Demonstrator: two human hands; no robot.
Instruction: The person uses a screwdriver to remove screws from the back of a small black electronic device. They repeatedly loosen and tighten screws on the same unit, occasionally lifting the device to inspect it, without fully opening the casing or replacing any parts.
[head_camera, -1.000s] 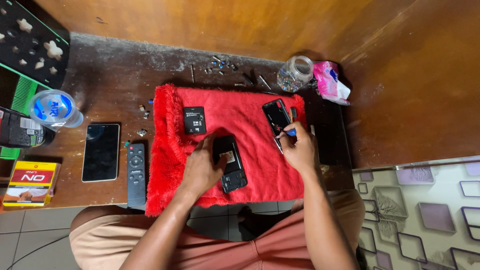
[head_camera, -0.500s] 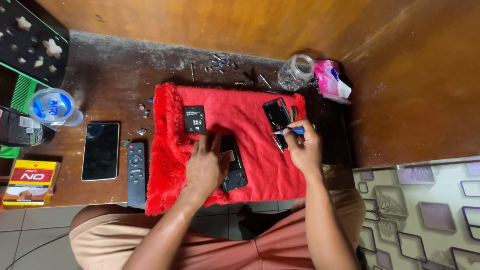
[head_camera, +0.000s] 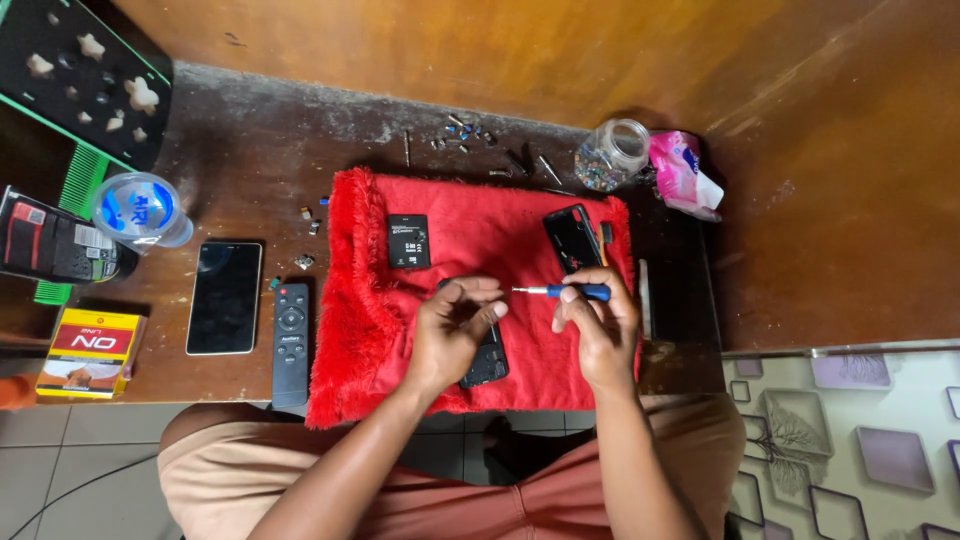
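The right hand grips a blue-handled screwdriver, tip pointing at the left hand, whose fingers pinch together over an opened black phone on the red cloth. A tiny screw could slip into the pile.

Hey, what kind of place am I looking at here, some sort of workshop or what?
Probably a small home phone-repair bench. On the wooden table a red fuzzy mat holds an opened phone, the right hand holds a blue-handled screwdriver, and loose screws and bits lie by a small glass jar.
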